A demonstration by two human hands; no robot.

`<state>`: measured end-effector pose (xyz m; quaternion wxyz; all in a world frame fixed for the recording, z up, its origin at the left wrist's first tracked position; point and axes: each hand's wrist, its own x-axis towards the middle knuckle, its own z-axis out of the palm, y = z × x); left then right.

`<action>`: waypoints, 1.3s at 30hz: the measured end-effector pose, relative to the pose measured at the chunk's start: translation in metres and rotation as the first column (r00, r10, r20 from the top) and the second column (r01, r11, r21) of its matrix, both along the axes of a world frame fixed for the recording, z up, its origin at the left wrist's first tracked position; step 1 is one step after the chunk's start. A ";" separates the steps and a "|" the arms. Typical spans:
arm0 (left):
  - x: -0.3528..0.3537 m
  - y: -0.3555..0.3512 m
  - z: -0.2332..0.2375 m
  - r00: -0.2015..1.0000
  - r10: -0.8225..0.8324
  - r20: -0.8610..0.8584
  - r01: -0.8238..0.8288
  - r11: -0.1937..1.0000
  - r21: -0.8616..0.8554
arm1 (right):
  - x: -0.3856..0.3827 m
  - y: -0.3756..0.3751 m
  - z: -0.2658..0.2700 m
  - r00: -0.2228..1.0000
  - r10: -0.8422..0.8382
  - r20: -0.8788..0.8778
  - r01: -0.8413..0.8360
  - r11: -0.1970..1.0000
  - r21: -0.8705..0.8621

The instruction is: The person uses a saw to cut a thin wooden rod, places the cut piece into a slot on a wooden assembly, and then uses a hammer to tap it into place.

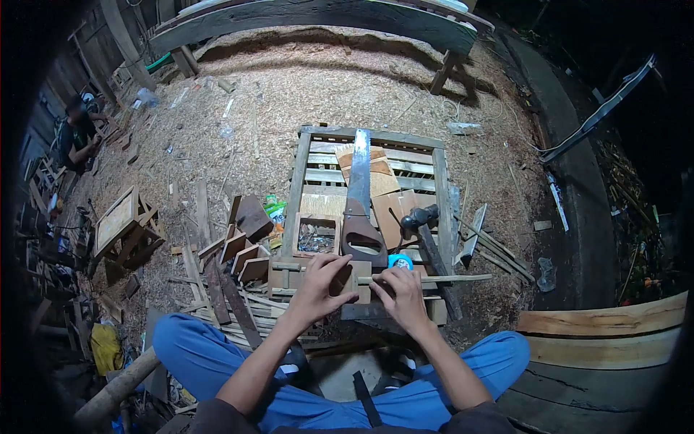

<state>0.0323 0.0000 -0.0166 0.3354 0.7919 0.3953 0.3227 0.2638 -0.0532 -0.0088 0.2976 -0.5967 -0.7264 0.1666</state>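
My left hand is bent over a small flat wooden piece, its thumb and fingers apart and touching the wood. My right hand pinches a thin wooden stick that runs out to the right. Just beyond my hands lie a handsaw with a brown handle, a blue tape measure and a hammer. A wooden box of nails stands to the left of the saw handle. What lies beneath my palms is hidden.
A slatted wooden table bears the tools and several boards. Wood scraps lie at the left, near a small wooden frame. Another person sits at the far left. Long planks are at the right, and a beam bench stands ahead.
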 end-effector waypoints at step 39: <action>0.020 -0.008 -0.014 0.970 0.241 -0.024 -0.236 0.964 0.125 | -0.024 -0.017 0.011 0.990 -0.105 -0.099 0.091 0.987 -0.135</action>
